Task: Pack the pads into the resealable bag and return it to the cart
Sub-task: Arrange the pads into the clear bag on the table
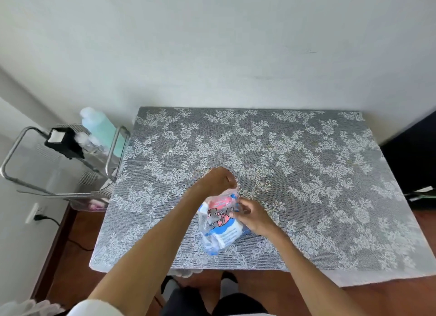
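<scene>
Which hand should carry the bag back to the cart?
Probably left. The left hand already grips the top of the clear printed resealable bag, and the metal-framed cart stands on the left. The right hand only steadies the bag's side.

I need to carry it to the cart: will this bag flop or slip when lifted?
Probably floppy: the bag is thin clear film, crumpled where the left hand pinches its top. Likely light, with soft white pads inside. The glossy plastic may be slippery, so a grip near the top seems safest.

Both bare forearms reach forward, converging. The left hand is curled into a fist, knuckles up, pinching closed. The right hand sits lower, fingers bent inward, gripping.
</scene>
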